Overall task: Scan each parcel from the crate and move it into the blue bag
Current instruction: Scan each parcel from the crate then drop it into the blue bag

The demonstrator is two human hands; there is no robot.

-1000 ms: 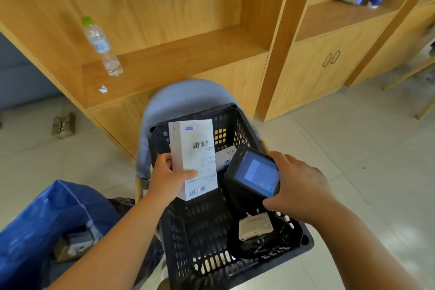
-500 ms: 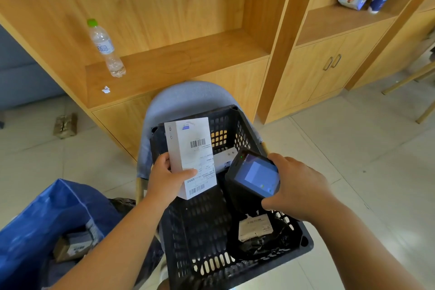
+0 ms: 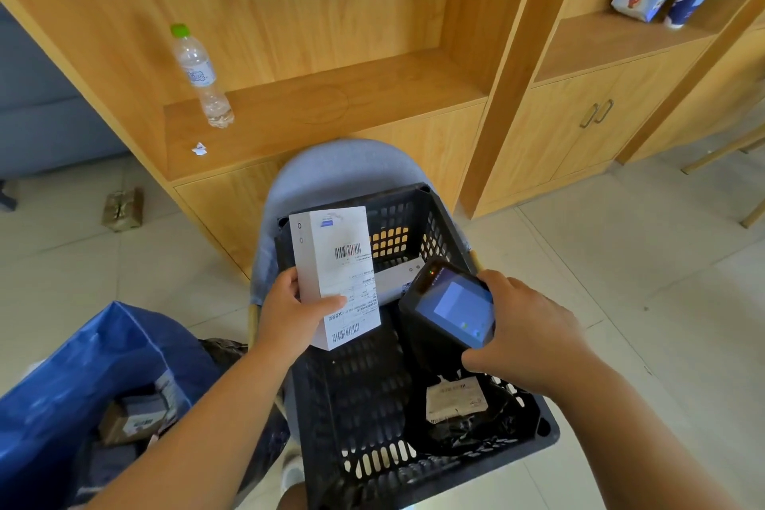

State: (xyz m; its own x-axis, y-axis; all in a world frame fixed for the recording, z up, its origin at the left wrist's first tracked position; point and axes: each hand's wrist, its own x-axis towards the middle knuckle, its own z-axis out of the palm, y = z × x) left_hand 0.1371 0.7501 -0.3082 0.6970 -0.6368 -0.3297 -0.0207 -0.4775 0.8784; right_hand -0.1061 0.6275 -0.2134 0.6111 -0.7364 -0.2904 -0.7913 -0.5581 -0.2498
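Left hand (image 3: pixel 296 313) grips a white box parcel (image 3: pixel 335 277) upright above the black crate (image 3: pixel 360 406), thumb across its front; shipping label w/ two barcodes faces the camera. Right hand (image 3: pixel 525 327) is curled round a black scanner (image 3: pixel 449 302) w/ lit blue screen, just beside the parcel. Label text too small to read; blue bag (image 3: pixel 103 369), lower left, is cut off by the frame edge, contents only partly visible.

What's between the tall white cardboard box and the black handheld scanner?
Head view: just air between the tall white cardboard box and black handheld scanner. Behind the gap, a flat pale parcel lies in the black plastic crate.
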